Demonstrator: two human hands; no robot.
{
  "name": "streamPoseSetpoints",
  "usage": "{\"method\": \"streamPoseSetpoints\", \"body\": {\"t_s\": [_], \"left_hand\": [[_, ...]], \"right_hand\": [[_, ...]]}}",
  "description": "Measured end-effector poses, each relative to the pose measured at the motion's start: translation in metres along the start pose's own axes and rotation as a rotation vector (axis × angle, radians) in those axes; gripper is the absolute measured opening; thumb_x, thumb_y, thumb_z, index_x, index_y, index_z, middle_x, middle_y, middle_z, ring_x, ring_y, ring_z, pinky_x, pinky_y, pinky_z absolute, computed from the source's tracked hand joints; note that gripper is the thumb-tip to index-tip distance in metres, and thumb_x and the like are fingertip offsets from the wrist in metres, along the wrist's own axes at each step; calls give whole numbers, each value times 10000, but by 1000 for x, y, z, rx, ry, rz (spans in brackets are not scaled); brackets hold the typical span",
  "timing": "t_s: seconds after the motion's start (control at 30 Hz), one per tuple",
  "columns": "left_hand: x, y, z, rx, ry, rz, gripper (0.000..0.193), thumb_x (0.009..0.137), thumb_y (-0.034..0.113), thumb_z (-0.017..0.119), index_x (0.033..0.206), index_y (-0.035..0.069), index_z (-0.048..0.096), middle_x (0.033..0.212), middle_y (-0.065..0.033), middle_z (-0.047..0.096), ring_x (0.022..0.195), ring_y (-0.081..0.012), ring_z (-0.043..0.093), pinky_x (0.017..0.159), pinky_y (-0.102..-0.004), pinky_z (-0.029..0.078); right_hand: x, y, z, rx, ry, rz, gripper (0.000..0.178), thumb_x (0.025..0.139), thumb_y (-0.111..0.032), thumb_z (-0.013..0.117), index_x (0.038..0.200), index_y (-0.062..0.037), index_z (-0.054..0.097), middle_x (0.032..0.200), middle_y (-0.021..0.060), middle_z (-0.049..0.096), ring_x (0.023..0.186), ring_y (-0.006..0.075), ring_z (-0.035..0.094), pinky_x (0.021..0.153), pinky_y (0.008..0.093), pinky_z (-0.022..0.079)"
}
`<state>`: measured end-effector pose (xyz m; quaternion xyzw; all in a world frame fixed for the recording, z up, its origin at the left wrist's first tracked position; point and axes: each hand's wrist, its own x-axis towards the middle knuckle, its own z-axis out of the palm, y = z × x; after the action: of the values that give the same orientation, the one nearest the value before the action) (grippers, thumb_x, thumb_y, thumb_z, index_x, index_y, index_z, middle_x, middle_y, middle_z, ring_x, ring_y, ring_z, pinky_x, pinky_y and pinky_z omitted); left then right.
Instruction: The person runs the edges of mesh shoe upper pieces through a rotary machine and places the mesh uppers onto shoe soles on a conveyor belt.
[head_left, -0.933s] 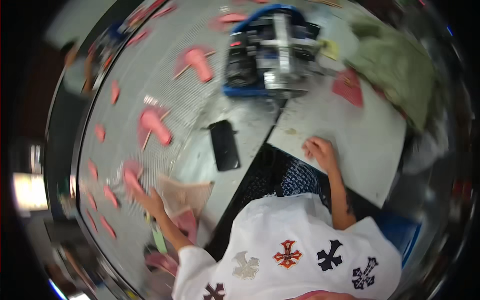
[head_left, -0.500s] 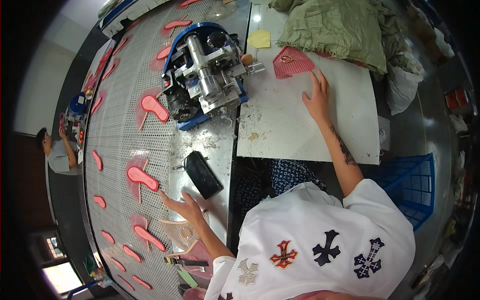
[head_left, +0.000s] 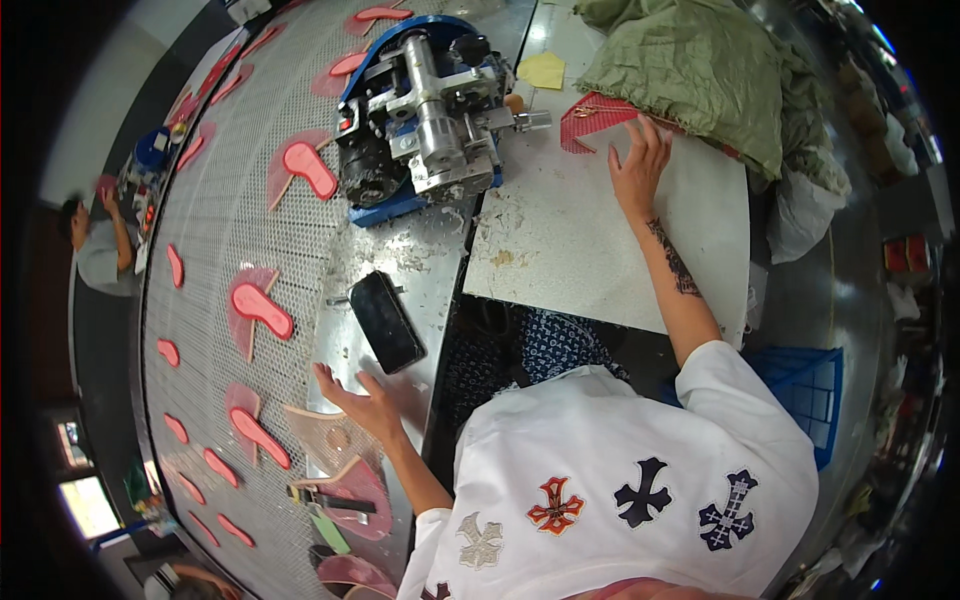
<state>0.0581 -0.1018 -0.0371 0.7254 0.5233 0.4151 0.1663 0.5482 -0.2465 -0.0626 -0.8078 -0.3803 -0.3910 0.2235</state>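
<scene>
My right hand (head_left: 641, 168) is over the white tabletop with its fingers bent and apart. Its fingertips touch or hover at the edge of a red mesh piece (head_left: 585, 125), which lies partly beside a green woven sack (head_left: 690, 75). A small gold-coloured tool, perhaps scissors, rests on the mesh. My left hand (head_left: 362, 402) is spread above the metal table edge and holds nothing. Close to it are a dark phone (head_left: 385, 322), a beige mesh piece (head_left: 325, 440) and a pink insole (head_left: 262, 310) lying on a mesh piece on the perforated conveyor belt.
A blue-based metal machine (head_left: 430, 120) stands on the table edge. Several more pink insoles lie along the belt (head_left: 215, 320). A yellow paper scrap (head_left: 541, 70) is near the sack. At right stands a blue plastic basket (head_left: 805, 390). A person (head_left: 105, 250) works across the belt.
My right hand has reached the red mesh piece and its fingers have bent. My left hand has shifted away from the nearby insole. The whole view has shifted a little.
</scene>
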Motion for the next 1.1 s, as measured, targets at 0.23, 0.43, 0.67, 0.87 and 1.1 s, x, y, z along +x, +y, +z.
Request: {"method": "streamPoseSetpoints", "body": {"t_s": [0.23, 0.43, 0.67, 0.87, 1.1], "left_hand": [[6, 3, 0, -63, 28, -9, 603, 831, -9, 505, 1409, -13, 337, 1403, -180, 396, 1284, -319, 425, 1074, -428, 342], [22, 13, 0, -198, 28, -41, 571, 835, -38, 486, 1391, -10, 360, 1391, -170, 411, 1233, -301, 475, 1052, -414, 372], [-2, 55, 29, -511, -463, -154, 201, 914, 19, 516, 1081, -16, 623, 1089, -88, 638, 993, -190, 603, 874, -278, 455], [-29, 120, 66, -1551, -1247, -709, 936, 886, 750, 229, 1373, -26, 422, 1333, -178, 524, 1233, -287, 506, 1016, -413, 421], [-9, 141, 73, -1464, -1063, -494, 505, 965, 243, 516, 1376, -27, 402, 1341, -142, 517, 1228, -223, 506, 1042, -375, 396]], "right_hand": [[21, -6, -25, 18, -95, -72, 521, 787, -65, 694, 1280, -119, 533, 1404, 77, 451, 1319, 254, 387, 1134, 504, 228], [27, 11, -86, 288, -169, -98, 282, 782, 18, 624, 1038, -71, 702, 992, 76, 691, 1079, 223, 602, 1056, 433, 368], [12, -21, -211, 687, -474, 271, 280, 781, 33, 626, 1042, -36, 699, 1034, 103, 699, 915, 233, 671, 823, 278, 501], [-17, -112, -212, 1129, -503, -80, 199, 765, -19, 625, 938, -44, 720, 1088, 162, 676, 1142, 313, 564, 1029, 450, 390], [-30, -142, -202, 1165, -469, 410, 670, 835, -172, 706, 1407, -17, 391, 1424, 176, 432, 1325, 285, 407, 1090, 406, 331]]}}
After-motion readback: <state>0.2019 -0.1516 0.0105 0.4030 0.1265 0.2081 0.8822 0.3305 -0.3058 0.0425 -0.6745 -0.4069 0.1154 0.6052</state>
